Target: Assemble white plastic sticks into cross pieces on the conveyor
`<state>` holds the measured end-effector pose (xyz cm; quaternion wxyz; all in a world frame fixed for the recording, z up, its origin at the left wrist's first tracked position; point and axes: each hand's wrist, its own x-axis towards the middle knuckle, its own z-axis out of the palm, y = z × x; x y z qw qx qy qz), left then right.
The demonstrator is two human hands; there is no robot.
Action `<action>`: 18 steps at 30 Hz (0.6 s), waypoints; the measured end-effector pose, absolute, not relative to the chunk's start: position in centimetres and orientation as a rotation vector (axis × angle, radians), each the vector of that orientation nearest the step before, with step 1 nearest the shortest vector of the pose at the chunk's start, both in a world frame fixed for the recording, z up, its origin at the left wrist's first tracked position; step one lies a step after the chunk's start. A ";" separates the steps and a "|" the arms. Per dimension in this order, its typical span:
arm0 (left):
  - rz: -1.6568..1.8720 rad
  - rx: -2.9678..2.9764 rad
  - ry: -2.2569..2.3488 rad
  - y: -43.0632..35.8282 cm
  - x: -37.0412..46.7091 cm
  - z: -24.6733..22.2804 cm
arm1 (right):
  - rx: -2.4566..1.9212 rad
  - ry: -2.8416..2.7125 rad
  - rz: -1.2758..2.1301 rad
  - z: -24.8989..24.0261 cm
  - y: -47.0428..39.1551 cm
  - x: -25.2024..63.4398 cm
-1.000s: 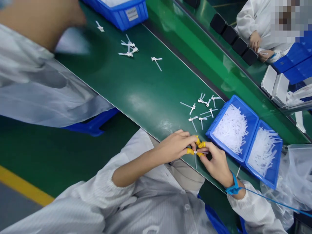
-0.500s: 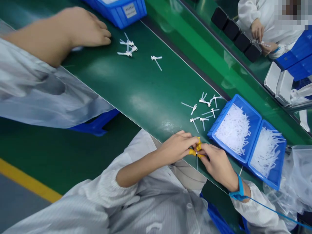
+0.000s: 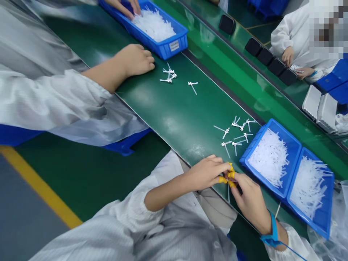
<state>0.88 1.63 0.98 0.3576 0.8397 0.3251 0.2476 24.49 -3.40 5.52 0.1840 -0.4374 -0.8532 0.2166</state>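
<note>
My left hand and my right hand meet at the near edge of the green work surface, both with yellow finger covers on their tips. Between those fingertips they pinch a small white connector piece, mostly hidden, and a thin clear strip hangs down from it. A blue strap circles my right wrist. Beyond my hands lie several white pieces with translucent strips. To the right, a blue bin holds a heap of white strips, and a second blue bin beside it holds more.
A co-worker's hand rests on the surface at the left, near several more assembled pieces. Another blue bin stands behind it. Across the green belt, black cases sit before another person. Clear plastic bags lie at lower right.
The view has shifted, so everything appears farther right and lower, and more of the far-left bin shows with a co-worker's hands in it. My hands keep the same pinch.
</note>
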 end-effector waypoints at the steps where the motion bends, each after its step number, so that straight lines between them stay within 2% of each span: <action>1: 0.638 2.170 0.830 1.6 0.9 0.9 | -1.237 -2.413 0.611 5.5 -3.5 24.4; 18: 0.623 2.103 0.879 1.7 1.1 1.1 | -1.168 -2.269 0.756 4.6 -2.5 25.2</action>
